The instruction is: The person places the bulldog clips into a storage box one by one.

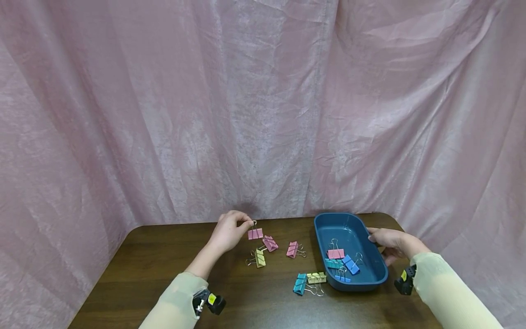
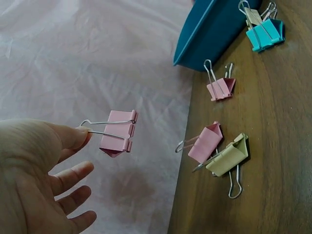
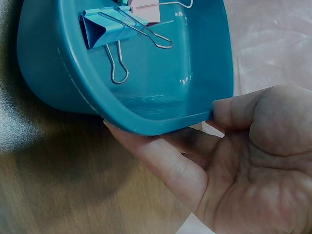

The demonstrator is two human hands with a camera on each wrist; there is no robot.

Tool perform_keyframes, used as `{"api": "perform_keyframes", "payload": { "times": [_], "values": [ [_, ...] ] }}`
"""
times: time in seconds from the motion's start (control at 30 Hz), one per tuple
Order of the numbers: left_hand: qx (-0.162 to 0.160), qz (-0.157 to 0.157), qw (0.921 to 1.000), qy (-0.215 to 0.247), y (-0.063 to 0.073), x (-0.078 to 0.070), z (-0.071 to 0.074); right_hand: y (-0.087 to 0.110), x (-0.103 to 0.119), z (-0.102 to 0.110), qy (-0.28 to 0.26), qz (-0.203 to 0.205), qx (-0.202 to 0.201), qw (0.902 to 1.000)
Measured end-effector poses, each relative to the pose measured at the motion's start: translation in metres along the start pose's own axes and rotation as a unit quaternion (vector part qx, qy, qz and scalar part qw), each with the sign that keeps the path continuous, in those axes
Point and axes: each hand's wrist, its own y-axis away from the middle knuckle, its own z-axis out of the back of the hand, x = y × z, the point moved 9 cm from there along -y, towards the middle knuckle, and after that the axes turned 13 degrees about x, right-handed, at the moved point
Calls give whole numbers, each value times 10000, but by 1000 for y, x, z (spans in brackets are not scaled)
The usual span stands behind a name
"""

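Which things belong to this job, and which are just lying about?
Likely in the job:
pink clip in the left hand
blue tray in the right hand
four clips inside
five loose clips

Likely just setting:
pink curtain
wooden table
wrist cameras

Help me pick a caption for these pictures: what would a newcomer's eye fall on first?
Probably the dark blue tray at the right of the wooden table, holding colourful binder clips, its side gripped by the right hand. Next, perhaps, the pink clip that the left hand pinches near the table's far edge. The pale pink curtain behind fills most of the head view.
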Motion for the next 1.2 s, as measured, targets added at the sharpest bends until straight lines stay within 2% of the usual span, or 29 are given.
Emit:
{"api": "perform_keyframes", "payload": {
  "times": [0.27, 0.43, 0.73, 1.2],
  "values": [
    [-61, -121, 9999, 51, -2, -10, -2, 0, 0, -1, -59, 19, 6, 10000],
    [-7, -218, 9997, 58, -3, -17, -6, -1, -1, -1, -66, 22, -13, 10000],
    [79, -206, 9997, 144, -6, -28, -9, -2, 0, 0, -51, -4, -42, 10000],
    [227, -484, 9984, 168, -15, -50, -21, -2, -1, 0, -58, -6, -28, 10000]
  ]
}}
